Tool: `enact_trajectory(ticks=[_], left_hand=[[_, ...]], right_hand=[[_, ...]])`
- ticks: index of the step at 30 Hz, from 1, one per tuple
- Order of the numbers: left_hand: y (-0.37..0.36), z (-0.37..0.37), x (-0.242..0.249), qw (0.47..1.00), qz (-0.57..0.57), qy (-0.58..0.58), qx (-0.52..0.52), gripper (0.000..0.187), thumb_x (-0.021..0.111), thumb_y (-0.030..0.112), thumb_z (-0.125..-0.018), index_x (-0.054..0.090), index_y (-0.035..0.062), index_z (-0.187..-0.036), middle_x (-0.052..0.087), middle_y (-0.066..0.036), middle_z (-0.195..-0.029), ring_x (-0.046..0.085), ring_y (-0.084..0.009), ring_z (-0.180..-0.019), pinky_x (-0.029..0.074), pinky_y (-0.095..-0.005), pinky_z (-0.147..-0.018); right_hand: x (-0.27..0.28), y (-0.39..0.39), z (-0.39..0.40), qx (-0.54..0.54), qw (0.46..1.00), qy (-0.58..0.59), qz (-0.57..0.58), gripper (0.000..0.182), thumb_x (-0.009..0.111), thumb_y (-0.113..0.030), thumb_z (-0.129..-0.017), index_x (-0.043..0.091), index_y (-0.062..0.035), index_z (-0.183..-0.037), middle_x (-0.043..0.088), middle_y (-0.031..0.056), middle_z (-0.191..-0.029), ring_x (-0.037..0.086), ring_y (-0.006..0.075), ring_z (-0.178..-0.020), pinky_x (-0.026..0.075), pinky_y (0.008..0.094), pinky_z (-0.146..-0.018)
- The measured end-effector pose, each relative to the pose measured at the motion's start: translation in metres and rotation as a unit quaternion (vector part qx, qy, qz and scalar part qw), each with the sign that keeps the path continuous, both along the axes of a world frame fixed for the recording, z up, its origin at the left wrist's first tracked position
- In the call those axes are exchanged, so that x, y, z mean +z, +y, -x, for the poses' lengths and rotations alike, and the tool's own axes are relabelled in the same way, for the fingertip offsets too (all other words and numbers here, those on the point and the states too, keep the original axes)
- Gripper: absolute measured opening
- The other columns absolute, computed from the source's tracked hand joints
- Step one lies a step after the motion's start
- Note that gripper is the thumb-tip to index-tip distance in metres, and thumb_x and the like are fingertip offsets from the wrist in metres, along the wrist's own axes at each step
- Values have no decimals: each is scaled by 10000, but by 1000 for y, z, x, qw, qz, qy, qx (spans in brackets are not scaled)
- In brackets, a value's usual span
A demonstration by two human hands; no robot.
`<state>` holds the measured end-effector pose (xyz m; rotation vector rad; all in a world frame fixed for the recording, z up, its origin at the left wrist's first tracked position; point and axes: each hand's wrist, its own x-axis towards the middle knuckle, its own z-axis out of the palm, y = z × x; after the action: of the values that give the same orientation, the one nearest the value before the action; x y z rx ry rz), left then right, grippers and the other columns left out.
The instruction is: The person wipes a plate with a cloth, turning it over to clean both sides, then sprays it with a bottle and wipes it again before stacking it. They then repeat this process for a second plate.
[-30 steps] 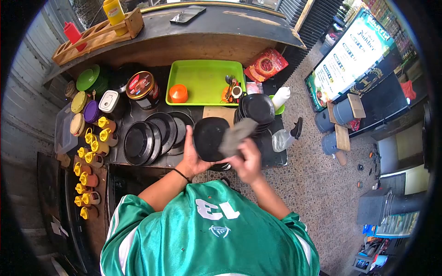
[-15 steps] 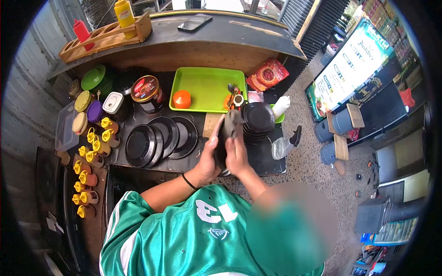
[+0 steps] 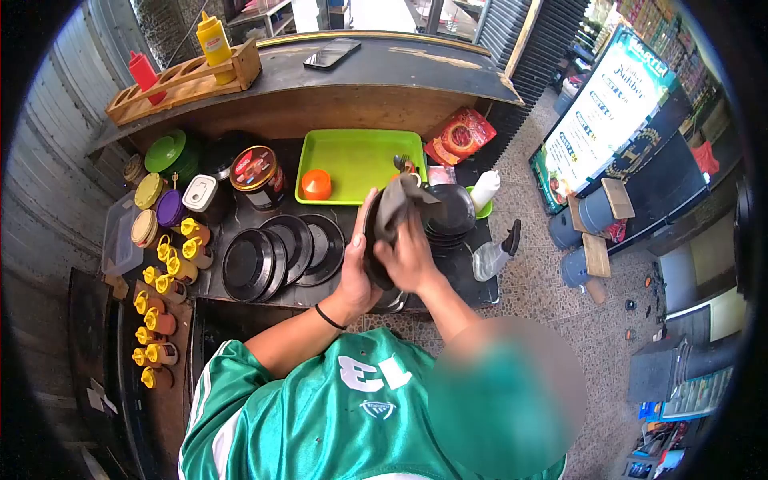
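My left hand (image 3: 356,276) grips a black plate (image 3: 374,260) from its left side, holding it nearly on edge above the counter. Pressed against the plate's other face is a grey-brown cloth (image 3: 396,206), held under my right hand (image 3: 412,256). Left of my hands, several black plates (image 3: 250,264) lie overlapping on the dark counter. A stack of black plates (image 3: 450,210) stands just to the right of the cloth.
A green tray (image 3: 364,144) with an orange cup (image 3: 317,185) sits behind my hands. Yellow-capped bottles (image 3: 160,322) and lidded tubs line the left. To the right are a white squeeze bottle (image 3: 486,189) and a spray bottle (image 3: 490,260). A phone (image 3: 332,54) rests on the ledge.
The plate has turned to show more of its face, and my right hand with the cloth has shifted across it. The whole view has moved slightly, so the counter sits lower.
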<state>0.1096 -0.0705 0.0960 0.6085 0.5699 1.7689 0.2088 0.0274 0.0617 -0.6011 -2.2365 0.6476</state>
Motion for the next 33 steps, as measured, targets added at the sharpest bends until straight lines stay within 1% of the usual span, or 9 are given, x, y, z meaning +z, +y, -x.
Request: enact_trajectory(ticks=[5, 9, 10, 16, 19, 26, 28, 29, 33], left_hand=[[5, 22, 13, 996, -60, 49, 46, 878, 469, 588, -1050, 249, 79, -1731, 392, -159, -1712, 394, -268, -1568, 273, -415, -1312], [5, 31, -64, 973, -197, 115, -40, 738, 343, 584, -1113, 414, 90, -1657, 484, -95, -1656, 463, -283, -1518, 336, -430, -1286], [-23, 6, 2, 993, 113, -18, -35, 878, 318, 702, -1087, 255, 99, -1722, 354, -102, -1744, 315, -288, -1616, 270, -493, -1320], [-1, -1, 10, 985, -73, 148, 56, 987, 503, 643, -986, 225, 55, -1728, 306, -163, -1752, 341, -286, -1605, 254, -448, -1321], [8, 19, 18, 957, -76, 262, 99, 1019, 517, 647, -968, 207, 52, -1735, 340, -151, -1728, 387, -259, -1567, 272, -420, -1302], [4, 9, 2, 927, -37, 330, 173, 850, 406, 580, -1073, 243, 65, -1730, 336, -128, -1733, 360, -261, -1575, 263, -418, -1298], [7, 7, -9, 816, -28, 505, 279, 723, 427, 466, -1110, 340, 65, -1705, 308, -147, -1747, 316, -280, -1603, 240, -433, -1309], [5, 3, -9, 839, -23, 465, 283, 652, 539, 304, -1085, 407, 51, -1671, 324, -157, -1737, 306, -298, -1610, 226, -435, -1311], [7, 15, -14, 900, 19, 271, 342, 671, 659, 116, -1011, 409, 69, -1632, 500, -118, -1585, 476, -248, -1478, 432, -409, -1195]], right_hand=[[-1, -60, -13, 183, 983, -10, -29, 1317, 404, -983, -870, 198, 23, -1696, 216, 356, -1711, 132, 574, -1609, 38, 672, -1310], [16, -36, -11, 201, 962, -83, -165, 1214, 440, -969, -855, 440, -26, -1620, 359, 308, -1669, 213, 589, -1580, 58, 759, -1269], [18, -22, -7, 147, 962, -86, -211, 1165, 457, -966, -847, 530, -53, -1567, 364, 298, -1670, 184, 551, -1610, 56, 777, -1257], [9, -11, 2, 67, 993, 93, 35, 1318, 403, -981, -861, 119, -39, -1736, -16, 326, -1785, -46, 502, -1658, 29, 649, -1304], [-21, -40, -7, 225, 960, 83, 142, 1203, 623, -809, -919, 244, 42, -1680, 261, 344, -1704, 241, 510, -1602, 205, 579, -1299], [4, -58, 0, 150, 969, 191, 46, 681, 770, -351, -981, 578, 103, -1451, 635, 275, -1429, 654, 373, -1317, 507, 459, -1113], [10, -56, 13, 131, 936, 266, 191, 624, 745, -260, -1002, 555, 106, -1470, 624, 254, -1456, 641, 336, -1337, 497, 438, -1125], [25, -54, 17, 111, 877, 332, 330, 575, 720, -169, -1022, 532, 109, -1489, 613, 233, -1483, 627, 299, -1358, 487, 416, -1138], [65, -47, 2, 25, 892, 409, 194, 503, 642, -52, -1046, 496, 79, -1509, 601, 167, -1503, 565, 246, -1411, 397, 378, -1213]])
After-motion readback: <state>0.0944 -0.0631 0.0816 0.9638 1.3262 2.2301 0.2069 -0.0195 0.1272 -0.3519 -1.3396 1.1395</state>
